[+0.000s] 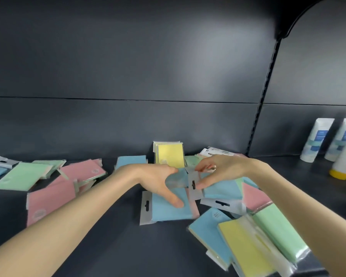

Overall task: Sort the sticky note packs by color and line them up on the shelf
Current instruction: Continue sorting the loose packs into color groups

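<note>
The right hand (222,168) is pinching a pale blue sticky note pack in a clear plastic sleeve (220,188) between thumb and fingertips, close to its hanger tab, and is holding it just above the heap. The left hand (158,180) is curling its fingers over the top of a second blue pack (177,177), which is blurred, with its thumb reaching down over a flat blue pack (168,210) lying right under it on the dark grey metal shelf (108,246). The two held packs are meeting edge to edge between the hands, so the blues are probably being gathered into one stack. To do that well, the person is best gripping the card bodies rather than the slippery sleeves, turning the tabs the same way and squaring the edges before setting them down. Just beyond the fingertips a yellow pack (170,154) is leaning upright against the back panel, and a pink pack (254,196) is lying below the right wrist. Beside the right forearm, blue, yellow and green packs (242,250) are overlapping in a loose fan. Left of the left forearm, pink packs (52,198) and a green pack (22,175) are lying scattered, and white tubes (316,138) are standing far right of the right hand
</note>
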